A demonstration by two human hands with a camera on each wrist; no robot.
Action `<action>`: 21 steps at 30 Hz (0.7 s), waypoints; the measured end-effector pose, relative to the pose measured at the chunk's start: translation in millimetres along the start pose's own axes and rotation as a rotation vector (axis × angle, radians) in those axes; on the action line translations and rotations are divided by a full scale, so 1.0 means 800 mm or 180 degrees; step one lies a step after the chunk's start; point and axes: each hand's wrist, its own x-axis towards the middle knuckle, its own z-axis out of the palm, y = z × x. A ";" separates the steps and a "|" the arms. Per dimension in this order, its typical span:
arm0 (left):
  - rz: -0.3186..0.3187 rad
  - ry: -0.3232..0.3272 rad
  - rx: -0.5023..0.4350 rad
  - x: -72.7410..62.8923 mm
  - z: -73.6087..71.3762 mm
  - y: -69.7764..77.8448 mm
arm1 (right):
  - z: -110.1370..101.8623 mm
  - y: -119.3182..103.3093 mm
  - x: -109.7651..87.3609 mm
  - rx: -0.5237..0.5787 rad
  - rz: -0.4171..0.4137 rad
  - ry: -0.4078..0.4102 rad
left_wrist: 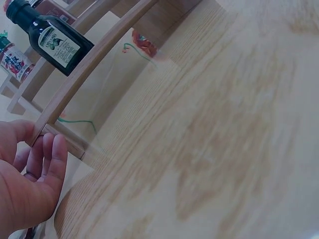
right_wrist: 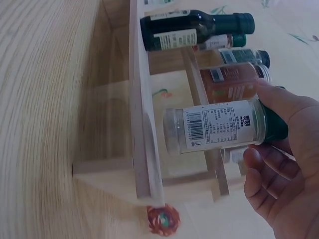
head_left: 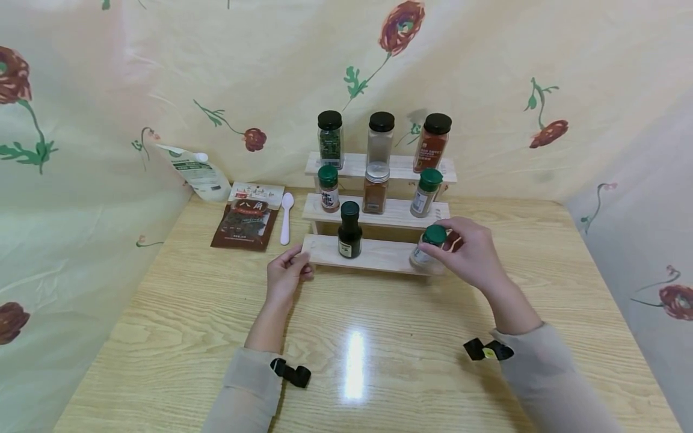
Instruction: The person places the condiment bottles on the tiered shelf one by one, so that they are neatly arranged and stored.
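Observation:
My right hand (head_left: pixel 471 249) holds a spice jar (right_wrist: pixel 214 127) by its green cap, at the right end of a three-step wooden rack (head_left: pixel 373 255). The jar is clear with a white barcode label, and its base is right by the lowest board. With thumb and fingers, my left hand (left_wrist: pixel 35 174) pinches the left end of that same board. A dark sauce bottle (head_left: pixel 349 231) stands on this step, left of the jar. On the middle step are a red-labelled jar (head_left: pixel 328 189), a silver-lidded brown jar (head_left: pixel 376 189) and another green-capped jar (head_left: pixel 426 193).
Three black-capped jars line the top step: green flakes (head_left: pixel 331 141), a pale one (head_left: pixel 381 139) and red powder (head_left: pixel 432 144). Left of the rack lie a white spoon (head_left: pixel 286 219), a brown spice packet (head_left: pixel 246 219) and a white pouch (head_left: pixel 200 174) against the flowered cloth (head_left: pixel 260 72).

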 end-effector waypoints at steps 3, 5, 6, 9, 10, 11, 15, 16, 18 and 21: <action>-0.0001 0.0001 -0.0010 0.000 0.001 -0.001 | 0.008 -0.005 0.006 0.0007 0.0045 -0.0078; -0.0010 0.0005 -0.0008 0.000 0.001 -0.002 | 0.014 -0.008 0.011 0.0026 0.0068 -0.0114; -0.0012 0.0006 -0.0006 0.000 0.001 -0.002 | 0.017 -0.009 0.013 0.0030 0.0069 -0.0124; -0.0008 0.0008 -0.0001 -0.001 0.002 -0.001 | 0.027 -0.011 0.021 0.0070 0.0043 -0.0129; -0.0005 0.0008 0.0007 -0.001 0.001 -0.001 | 0.030 -0.011 0.023 0.0082 0.0038 -0.0131; -0.0001 0.0005 0.0011 -0.001 0.001 -0.001 | 0.033 -0.012 0.025 0.0096 0.0038 -0.0135; 0.0015 -0.0006 0.0028 0.000 0.001 -0.001 | 0.043 -0.013 0.031 0.0113 0.0113 -0.0174; 0.0015 -0.0006 0.0030 0.000 0.001 -0.001 | 0.045 -0.013 0.032 0.0113 0.0138 -0.0186; 0.0015 -0.0004 0.0019 0.000 0.000 -0.001 | 0.048 -0.014 0.034 0.0109 0.0179 -0.0197; 0.0002 0.0004 -0.0001 0.000 0.000 -0.001 | 0.051 -0.015 0.034 0.0100 0.0202 -0.0211</action>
